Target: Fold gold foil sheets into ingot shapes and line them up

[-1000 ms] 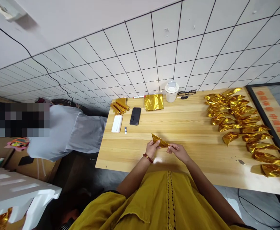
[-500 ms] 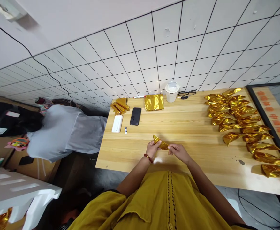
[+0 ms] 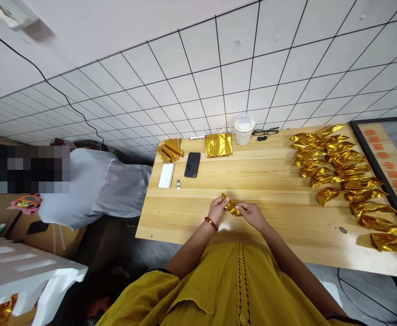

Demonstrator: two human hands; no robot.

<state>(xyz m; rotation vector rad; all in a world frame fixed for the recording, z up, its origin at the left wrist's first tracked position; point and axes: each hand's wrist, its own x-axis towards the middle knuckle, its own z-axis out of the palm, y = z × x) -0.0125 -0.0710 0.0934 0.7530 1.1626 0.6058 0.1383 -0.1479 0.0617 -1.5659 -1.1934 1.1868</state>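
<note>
A partly folded piece of gold foil paper is held above the near middle of the wooden table. My left hand, with a beaded bracelet at its wrist, pinches the paper's left part, and one pointed corner sticks up beyond the thumb. At the right end, my right hand grips the edge between thumb and fingers. Several finished gold foil shapes with pointed ends lie in overlapping rows on the right of the table. Toward the wall lies a flat stack of gold foil sheets.
Along the far side stand a white lidded cup and glasses. Further left are a phone, a white power bank and gold strips. A person in grey is beside the table's left end. A white crate stands lower left.
The gold foil paper has shifted slightly right and turned a little. My right hand has moved slightly left along its edge, closer to my left hand.
</note>
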